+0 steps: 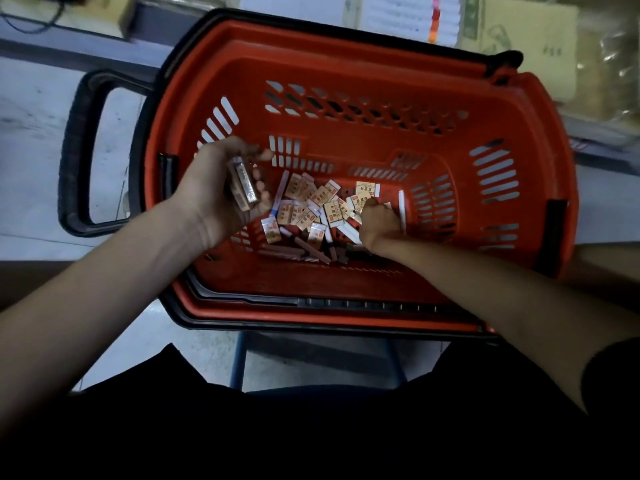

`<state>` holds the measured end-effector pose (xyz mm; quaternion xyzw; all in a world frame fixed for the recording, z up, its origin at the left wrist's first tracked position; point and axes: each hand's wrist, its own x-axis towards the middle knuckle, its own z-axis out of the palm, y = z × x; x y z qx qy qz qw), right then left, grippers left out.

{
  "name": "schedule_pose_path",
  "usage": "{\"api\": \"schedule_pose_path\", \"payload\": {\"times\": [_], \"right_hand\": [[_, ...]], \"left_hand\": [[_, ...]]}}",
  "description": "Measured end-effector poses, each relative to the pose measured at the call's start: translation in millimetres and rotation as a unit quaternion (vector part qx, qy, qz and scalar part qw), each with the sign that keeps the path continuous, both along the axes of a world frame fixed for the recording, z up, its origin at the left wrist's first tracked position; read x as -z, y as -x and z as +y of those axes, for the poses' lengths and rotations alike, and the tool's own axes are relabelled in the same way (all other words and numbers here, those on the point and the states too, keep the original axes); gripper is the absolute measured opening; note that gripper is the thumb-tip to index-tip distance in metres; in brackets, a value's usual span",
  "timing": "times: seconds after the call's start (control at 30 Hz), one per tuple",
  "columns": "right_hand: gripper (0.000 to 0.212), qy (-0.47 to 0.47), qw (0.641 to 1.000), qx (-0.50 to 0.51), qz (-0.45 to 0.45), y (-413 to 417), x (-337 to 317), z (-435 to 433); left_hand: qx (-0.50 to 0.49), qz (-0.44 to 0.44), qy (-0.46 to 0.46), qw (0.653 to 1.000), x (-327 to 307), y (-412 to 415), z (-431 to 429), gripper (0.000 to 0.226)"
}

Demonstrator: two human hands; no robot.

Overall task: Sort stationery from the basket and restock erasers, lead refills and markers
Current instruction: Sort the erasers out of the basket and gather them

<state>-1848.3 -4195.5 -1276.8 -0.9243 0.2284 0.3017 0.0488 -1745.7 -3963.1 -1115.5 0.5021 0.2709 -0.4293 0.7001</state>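
A red plastic basket (346, 74) with a black rim stands in front of me. On its floor lies a heap of several small tan-wrapped erasers (311, 206), with slim white lead-refill cases (401, 209) and dark markers (294, 252) among them. My left hand (221, 192) hovers palm-up over the basket's left side, holding a stack of clear lead-refill cases (242, 185). My right hand (379, 223) reaches down into the pile, fingers curled and pinching at something small that the hand hides.
The basket's black pull handle (79, 161) sticks out to the left over a pale floor. Cardboard boxes (519, 26) and shelving stand beyond the basket. A blue chair frame (239, 358) shows below it, above my dark lap.
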Motion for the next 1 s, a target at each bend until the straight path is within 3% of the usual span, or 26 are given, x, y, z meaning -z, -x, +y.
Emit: {"api": "schedule_pose_path", "payload": {"times": [0.17, 0.33, 0.53, 0.7, 0.87, 1.0], "right_hand": [[0.025, 0.019, 1.000, 0.002, 0.003, -4, -2, -14], [0.020, -0.030, 0.999, 0.000, -0.022, -5, -39, -23], [0.020, -0.133, 0.972, -0.007, -0.192, -22, -141, -11], [0.035, -0.231, 0.896, -0.106, -0.363, -24, -225, 23], [0.058, -0.164, 0.906, -0.236, -0.310, -24, -231, 56], [0.086, -0.186, 0.919, -0.240, -0.250, -31, -236, 53]], "left_hand": [[0.017, 0.001, 0.015, 1.000, -1, 2, -5, 0.025], [0.034, 0.003, 0.011, 0.999, -5, 8, -14, 0.030], [0.047, 0.010, 0.029, 0.998, -18, 12, -32, 0.043], [0.042, 0.029, 0.099, 0.994, -38, 18, -51, 0.050], [0.017, 0.005, 0.148, 0.989, -51, 21, -54, 0.042], [-0.003, -0.023, 0.161, 0.987, -51, 10, -41, 0.031]]}}
